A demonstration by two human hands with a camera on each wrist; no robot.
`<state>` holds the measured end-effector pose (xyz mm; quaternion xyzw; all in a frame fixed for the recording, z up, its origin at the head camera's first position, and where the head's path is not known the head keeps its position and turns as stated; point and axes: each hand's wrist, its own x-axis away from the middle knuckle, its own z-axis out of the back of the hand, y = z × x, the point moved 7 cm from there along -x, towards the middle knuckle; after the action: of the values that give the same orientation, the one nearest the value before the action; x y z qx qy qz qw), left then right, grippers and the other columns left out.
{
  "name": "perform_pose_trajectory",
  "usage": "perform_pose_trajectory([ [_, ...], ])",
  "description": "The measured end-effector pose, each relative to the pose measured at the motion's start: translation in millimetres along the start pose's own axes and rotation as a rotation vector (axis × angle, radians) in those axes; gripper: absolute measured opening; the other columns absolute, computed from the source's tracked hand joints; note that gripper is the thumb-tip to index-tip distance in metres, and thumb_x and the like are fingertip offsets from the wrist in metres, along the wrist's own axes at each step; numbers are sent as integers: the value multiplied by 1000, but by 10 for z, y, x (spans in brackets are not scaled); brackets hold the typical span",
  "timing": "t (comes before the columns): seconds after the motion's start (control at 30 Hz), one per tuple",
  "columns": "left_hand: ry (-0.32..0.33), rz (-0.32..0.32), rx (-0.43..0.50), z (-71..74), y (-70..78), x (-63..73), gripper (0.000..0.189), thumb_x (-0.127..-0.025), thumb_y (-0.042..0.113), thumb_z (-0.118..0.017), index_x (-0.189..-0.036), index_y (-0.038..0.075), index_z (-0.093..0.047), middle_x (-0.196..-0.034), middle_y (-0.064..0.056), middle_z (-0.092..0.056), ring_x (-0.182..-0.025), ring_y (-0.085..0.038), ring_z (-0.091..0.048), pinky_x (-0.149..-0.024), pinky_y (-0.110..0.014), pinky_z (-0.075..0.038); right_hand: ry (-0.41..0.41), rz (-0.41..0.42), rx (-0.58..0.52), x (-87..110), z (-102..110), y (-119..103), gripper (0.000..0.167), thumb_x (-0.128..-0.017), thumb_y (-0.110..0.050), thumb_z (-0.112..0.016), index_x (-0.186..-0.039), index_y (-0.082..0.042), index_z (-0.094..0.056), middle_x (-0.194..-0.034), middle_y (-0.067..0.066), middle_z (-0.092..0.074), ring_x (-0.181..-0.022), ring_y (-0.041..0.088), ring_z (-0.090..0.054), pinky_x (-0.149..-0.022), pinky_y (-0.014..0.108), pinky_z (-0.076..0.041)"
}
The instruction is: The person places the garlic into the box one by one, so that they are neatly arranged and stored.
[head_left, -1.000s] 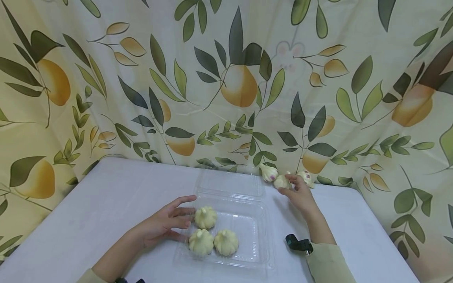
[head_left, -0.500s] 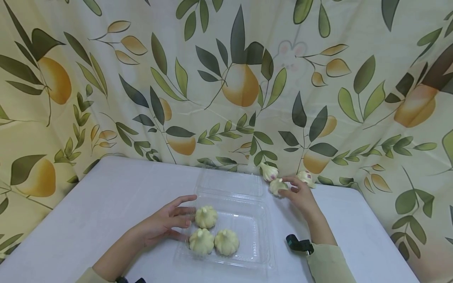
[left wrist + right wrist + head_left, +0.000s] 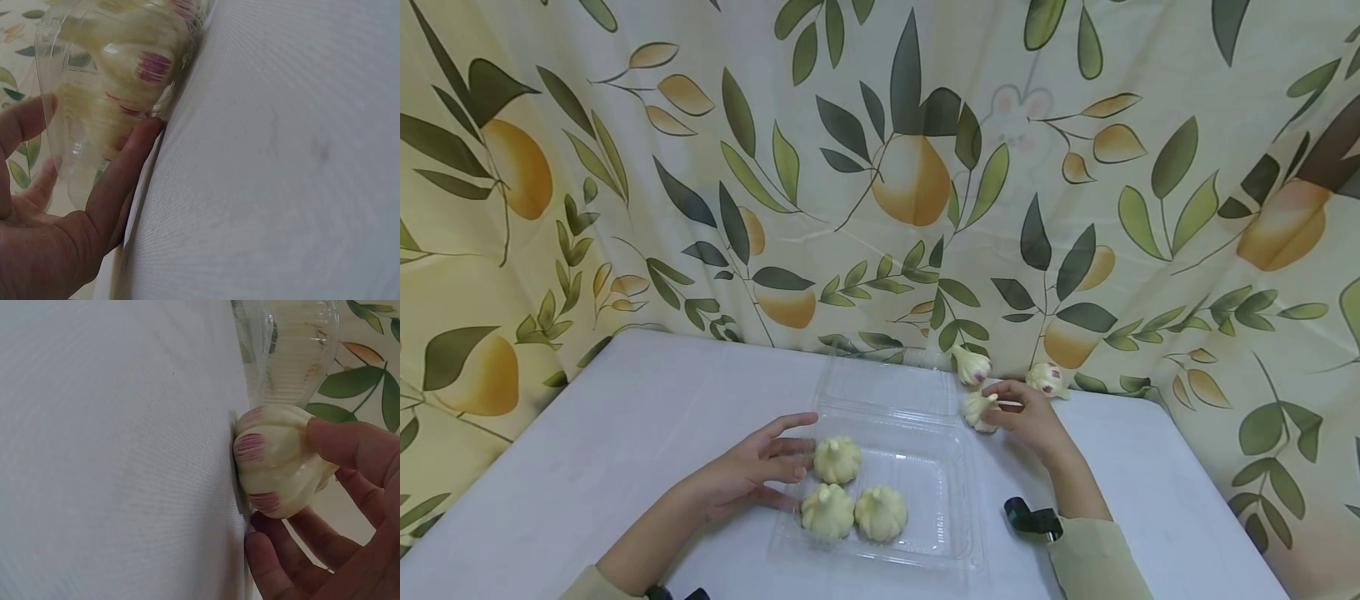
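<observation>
A garlic bulb point(image 3: 278, 462) with purple streaks is held between the thumb and fingers of my right hand point(image 3: 1026, 414), low at the tabletop by the container's far right corner. My left hand point(image 3: 748, 473) rests against the left side of a clear plastic container point(image 3: 936, 500), fingers spread along its rim. Inside, three pale garlic bulbs point(image 3: 880, 512) sit grouped at the left. In the left wrist view the thumb touches the container's wall low down, with garlic point(image 3: 134, 62) showing through the plastic.
The container's clear lid point(image 3: 887, 392) lies folded back behind it. Two more garlic bulbs stand at the table's back edge, one garlic bulb point(image 3: 972, 365) beside the lid and another garlic bulb point(image 3: 1047, 379) farther right. A patterned curtain point(image 3: 880, 167) hangs behind the white table point(image 3: 647, 400).
My right hand has brought the garlic bulb from the back row toward the container, moving left and nearer. The left hand stays in place.
</observation>
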<state>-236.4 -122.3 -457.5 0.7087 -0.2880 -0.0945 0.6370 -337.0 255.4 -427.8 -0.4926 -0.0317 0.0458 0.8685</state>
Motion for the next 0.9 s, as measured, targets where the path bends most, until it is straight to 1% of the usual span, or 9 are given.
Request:
perform_pose_trajectory([
  [0.13, -1, -3, 6, 4, 1, 5, 76, -94, 10, -66, -158, 20, -26, -157, -26, -28, -135, -37, -45, -87, -52, -56, 6, -19, 9, -4, -9, 0, 35, -87, -9, -73, -118, 2, -62, -129, 25, -58, -113, 36, -60, -77, 29, -50],
  [0.23, -4, -8, 10, 5, 2, 5, 76, -94, 9, -65, -157, 20, -26, -157, -26, -28, -136, -37, -44, -88, -52, -56, 15, -34, 14, -7, -4, -4, 32, -88, -10, -72, -116, 1, -62, -129, 24, -57, -112, 34, -60, -76, 29, -51],
  [0.4, -4, -10, 9, 5, -2, 3, 75, -94, 9, -65, -157, 21, -27, -157, -26, -28, -136, -37, -44, -88, -51, -56, 27, -28, 14, -6, 22, -24, 32, -90, -14, -72, -116, 1, -62, -131, 24, -56, -112, 33, -61, -76, 29, -51],
  [0.57, -1, -10, 5, 0, 1, -5, 75, -94, 9, -66, -157, 21, -27, -157, -26, -28, -136, -37, -45, -87, -51, -56, 54, -23, 15, 1, 62, -43, 32, -92, -14, -70, -118, 1, -61, -131, 23, -55, -112, 34, -61, -79, 27, -50],
  [0.73, -2, -11, 10, 4, -4, -6, 76, -93, 8, -66, -157, 20, -27, -157, -27, -28, -138, -38, -44, -87, -51, -56, 63, -22, 16, 11, 74, -77, 32, -95, -15, -66, -121, 2, -57, -136, 25, -52, -118, 37, -59, -83, 25, -47],
  [0.8, 0, -12, 9, 9, -9, -6, 75, -93, 8, -66, -157, 21, -28, -157, -27, -28, -138, -38, -44, -87, -51, -56, 59, -18, -6, 12, 67, -89, 32, -97, -15, -63, -123, 2, -55, -137, 26, -50, -116, 35, -59, -82, 25, -49],
  [0.9, 3, -14, 10, 16, -12, -5, 74, -94, 8, -66, -156, 22, -30, -157, -27, -28, -138, -39, -43, -87, -51, -56, 57, -4, -36, 4, 63, -99, 32, -100, -15, -59, -125, 3, -51, -135, 27, -50, -108, 29, -60, -79, 26, -51],
])
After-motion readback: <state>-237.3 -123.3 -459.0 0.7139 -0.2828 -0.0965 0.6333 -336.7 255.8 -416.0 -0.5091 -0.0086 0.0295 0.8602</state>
